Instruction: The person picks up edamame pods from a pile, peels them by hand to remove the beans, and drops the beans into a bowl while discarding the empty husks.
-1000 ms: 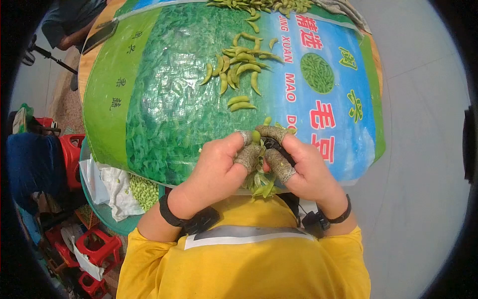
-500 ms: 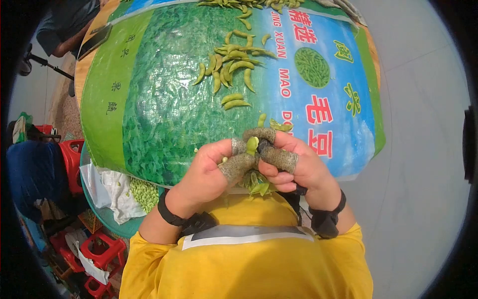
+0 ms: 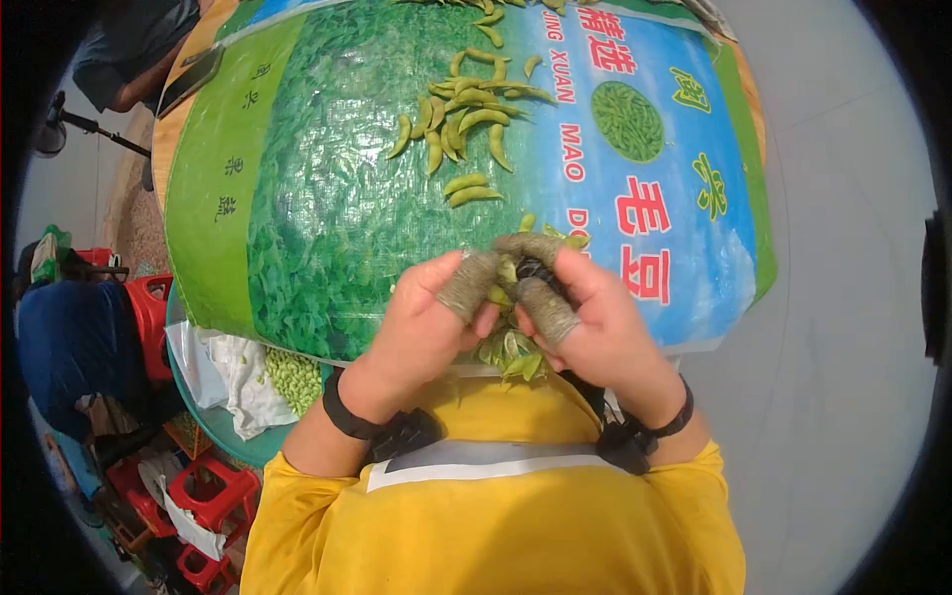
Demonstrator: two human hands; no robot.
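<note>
My left hand [image 3: 426,322] and my right hand [image 3: 595,327] meet at the near edge of the table, both pinching one green edamame pod [image 3: 506,275] between fingertips in grey fabric finger covers. A small dark tool sits between my right fingers. Under the hands lies a pile of empty pod shells [image 3: 508,352]. Further out on the printed green and blue woven sack [image 3: 327,198] lies a loose cluster of whole pods [image 3: 461,119], with two more pods [image 3: 466,190] closer to me.
A teal basin [image 3: 213,416] with a white bag and shelled green beans [image 3: 293,377] stands low at my left. Red plastic stools [image 3: 208,491] crowd the floor there. Another person's arm [image 3: 129,59] shows at the far left corner. Grey floor lies to the right.
My hands have shifted slightly forward on the sack and re-gripped the pod; the fingertips have closed over it, so less of it shows than half a second ago.
</note>
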